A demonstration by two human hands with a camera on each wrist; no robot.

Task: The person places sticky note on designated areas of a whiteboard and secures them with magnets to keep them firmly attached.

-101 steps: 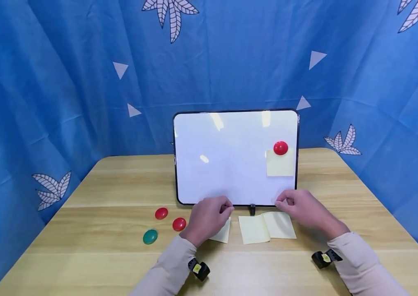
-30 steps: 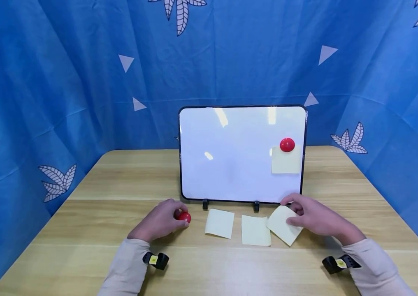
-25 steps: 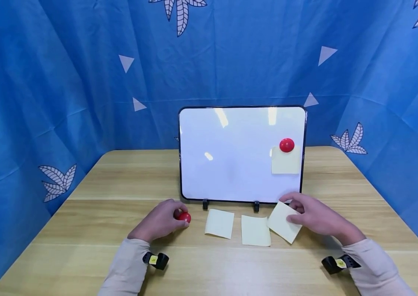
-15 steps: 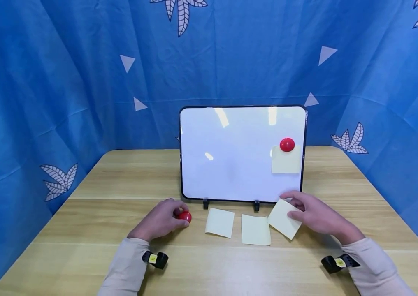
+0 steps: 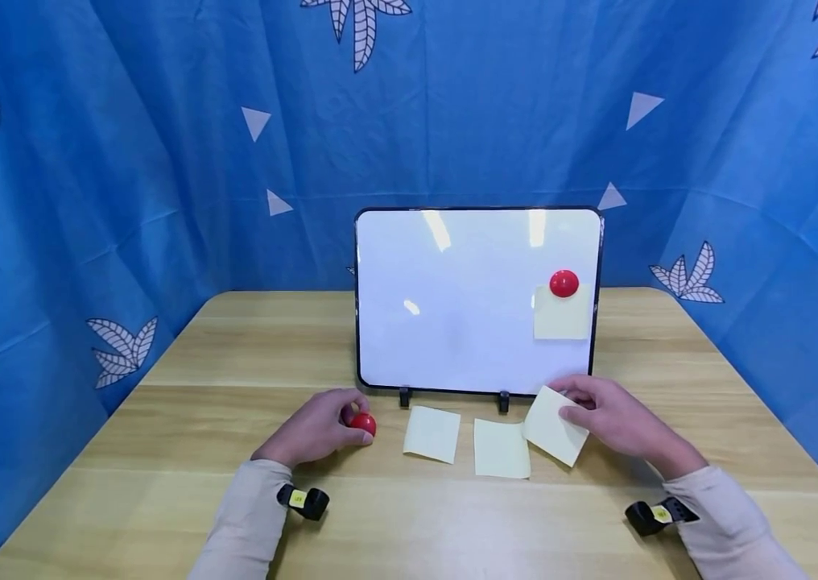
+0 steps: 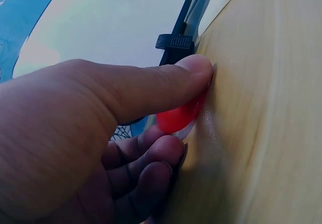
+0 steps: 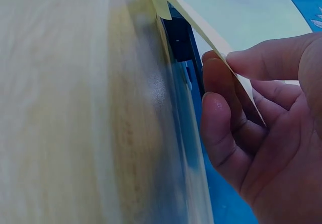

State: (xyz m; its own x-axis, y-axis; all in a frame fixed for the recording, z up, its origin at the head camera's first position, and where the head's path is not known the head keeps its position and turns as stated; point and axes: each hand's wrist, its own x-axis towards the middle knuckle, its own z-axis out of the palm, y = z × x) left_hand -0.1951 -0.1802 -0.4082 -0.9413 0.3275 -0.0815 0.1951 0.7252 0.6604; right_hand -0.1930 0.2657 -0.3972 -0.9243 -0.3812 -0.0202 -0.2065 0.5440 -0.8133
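Left hand (image 5: 318, 427): pinched red disc (image 5: 363, 424), whiteboard (image 5: 452, 306)'s seven o'clock.
Right hand (image 5: 615, 415): pinched tilted note (image 5: 554, 427), five o'clock.
Loose notes (image 5: 431, 434): two lay between, six o'clock.
Whiteboard: second disc (image 5: 564, 283) and pinned note (image 5: 560, 318) occupied three o'clock.

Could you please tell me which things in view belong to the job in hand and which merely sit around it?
Seemingly in the job: left hand, gripping a red magnet; right hand, holding a note; two loose notes; whiteboard; posted note; posted magnet.

Just around it: table; curtain; wrist cameras.
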